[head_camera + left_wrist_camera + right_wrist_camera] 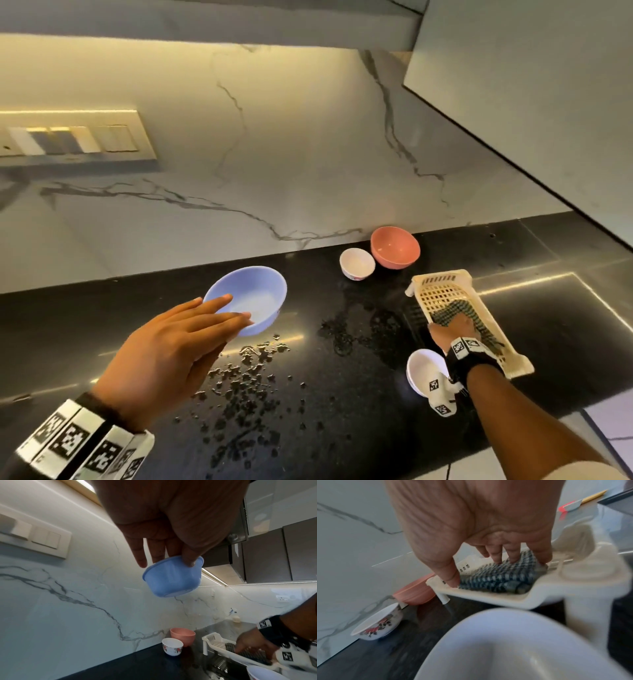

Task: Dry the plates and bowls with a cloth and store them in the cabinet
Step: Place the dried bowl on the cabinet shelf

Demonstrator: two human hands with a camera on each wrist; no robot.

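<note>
- Blue plastic bowl (249,298), empty, held above the wet black counter (325,394) by the left hand (164,356), fingertips pinching its rim.
- Cream slotted tray (442,291) holds a checked cloth (455,310); right hand (452,330) fingers curl onto it.

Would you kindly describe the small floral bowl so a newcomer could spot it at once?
Start at the black countertop where it meets the marble wall. The pink bowl stands there, and the small floral bowl sits right beside it on its left. It is the only white bowl with red flowers printed on its outside.
</note>
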